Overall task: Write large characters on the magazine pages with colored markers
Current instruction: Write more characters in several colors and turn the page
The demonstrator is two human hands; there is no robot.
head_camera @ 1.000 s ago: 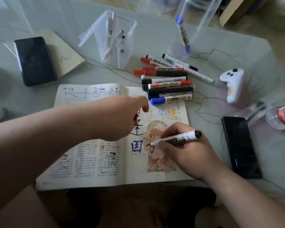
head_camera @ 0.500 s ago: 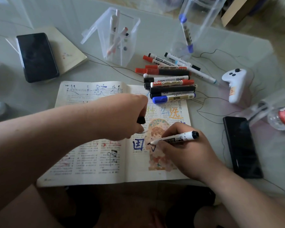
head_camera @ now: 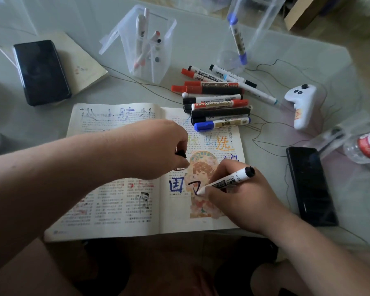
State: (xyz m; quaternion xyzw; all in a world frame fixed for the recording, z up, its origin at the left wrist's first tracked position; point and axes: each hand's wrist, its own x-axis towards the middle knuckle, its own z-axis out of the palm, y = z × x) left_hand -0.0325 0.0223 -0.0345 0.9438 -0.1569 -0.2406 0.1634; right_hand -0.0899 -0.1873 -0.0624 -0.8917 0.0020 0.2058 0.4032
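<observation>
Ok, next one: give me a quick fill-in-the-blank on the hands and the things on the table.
1. The right hand grips a marker whose tip touches the magazine on its ____ page.
2. The left hand pinches a small ____ cap.
3. The phone on the notebook lies ____ of the clear marker box.
Missing words: right; black; left.
</observation>
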